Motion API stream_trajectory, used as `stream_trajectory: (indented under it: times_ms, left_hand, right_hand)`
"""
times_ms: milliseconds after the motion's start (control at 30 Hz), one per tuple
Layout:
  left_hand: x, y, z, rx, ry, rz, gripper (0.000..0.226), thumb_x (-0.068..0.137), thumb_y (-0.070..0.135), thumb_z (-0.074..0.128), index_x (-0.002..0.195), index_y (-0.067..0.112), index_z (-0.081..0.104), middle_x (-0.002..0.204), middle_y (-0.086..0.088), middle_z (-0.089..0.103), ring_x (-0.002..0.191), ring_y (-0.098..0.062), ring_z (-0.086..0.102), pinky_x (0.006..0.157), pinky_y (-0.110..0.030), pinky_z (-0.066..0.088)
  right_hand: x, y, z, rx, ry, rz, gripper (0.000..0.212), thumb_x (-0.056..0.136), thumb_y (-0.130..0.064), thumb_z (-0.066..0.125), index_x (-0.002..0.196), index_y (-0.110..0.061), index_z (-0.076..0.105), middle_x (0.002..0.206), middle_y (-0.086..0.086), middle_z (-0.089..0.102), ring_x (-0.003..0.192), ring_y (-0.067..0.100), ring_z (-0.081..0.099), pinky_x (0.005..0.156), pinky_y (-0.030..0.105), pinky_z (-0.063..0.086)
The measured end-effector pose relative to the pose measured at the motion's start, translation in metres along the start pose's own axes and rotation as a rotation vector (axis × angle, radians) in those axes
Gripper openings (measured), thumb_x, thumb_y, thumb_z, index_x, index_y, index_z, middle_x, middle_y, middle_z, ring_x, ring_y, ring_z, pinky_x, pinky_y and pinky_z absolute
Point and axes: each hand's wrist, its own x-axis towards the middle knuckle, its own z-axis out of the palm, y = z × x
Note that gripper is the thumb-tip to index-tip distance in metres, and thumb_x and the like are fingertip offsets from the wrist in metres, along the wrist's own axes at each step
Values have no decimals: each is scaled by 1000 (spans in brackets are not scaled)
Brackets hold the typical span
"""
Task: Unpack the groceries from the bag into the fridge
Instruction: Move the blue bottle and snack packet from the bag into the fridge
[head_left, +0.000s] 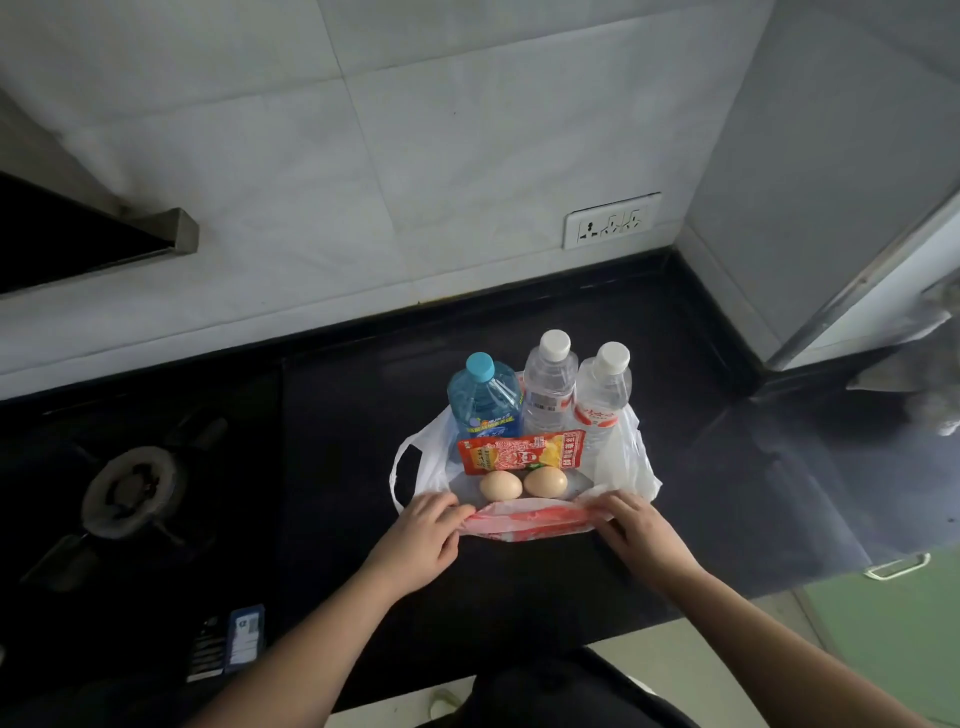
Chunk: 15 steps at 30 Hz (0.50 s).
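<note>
A white plastic bag (623, 462) lies spread open on the black counter (363, 415). On it stand a blue bottle (484, 400) and two clear water bottles (549, 384) (602, 395). A red snack packet (521, 451) leans in front of them, with two eggs (500, 486) (545, 481) before it. My left hand (423, 535) and my right hand (636, 525) each pinch an end of the bag's folded red-and-white front edge (530, 522).
A gas burner (132, 491) sits at the left of the counter, with a dark box (228, 642) near the front edge. A wall socket (612, 221) is behind. A grey fridge side (831, 182) rises at the right. A green cabinet front (893, 613) lies below right.
</note>
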Motion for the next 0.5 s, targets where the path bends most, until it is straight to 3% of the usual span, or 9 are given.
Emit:
stream_trajectory:
  times_ms: [100, 233, 367, 500]
  left_hand:
    - [3, -1, -3, -200, -23, -142, 35, 94, 29, 54, 128, 25, 57, 125, 11, 47, 120, -3, 43, 100, -26, 44]
    - [17, 2, -19, -440, -59, -334, 20, 97, 34, 53, 112, 28, 65, 113, 16, 53, 108, -2, 52, 94, -30, 48]
    - [22, 4, -33, -453, 6, -353, 17, 98, 28, 54, 110, 25, 65, 111, 14, 57, 103, -3, 57, 87, -25, 49]
    - [24, 10, -41, -466, 108, -352, 15, 97, 22, 57, 109, 24, 65, 108, 14, 58, 100, 0, 57, 82, -14, 45]
  right_hand:
    - [5, -7, -5, 172, -14, 150, 17, 93, -26, 58, 105, -38, 63, 105, -25, 59, 92, -5, 57, 78, 11, 47]
    - [14, -10, -13, 220, -58, 233, 13, 93, -27, 59, 101, -36, 64, 101, -21, 63, 94, 0, 59, 82, 16, 46]
    - [20, -15, -18, 305, 97, 318, 9, 92, -28, 61, 99, -34, 65, 93, -18, 65, 88, 3, 62, 74, 15, 43]
    - [29, -23, -30, 421, 244, 367, 10, 92, -26, 61, 99, -33, 64, 94, -13, 68, 89, 3, 64, 73, 18, 49]
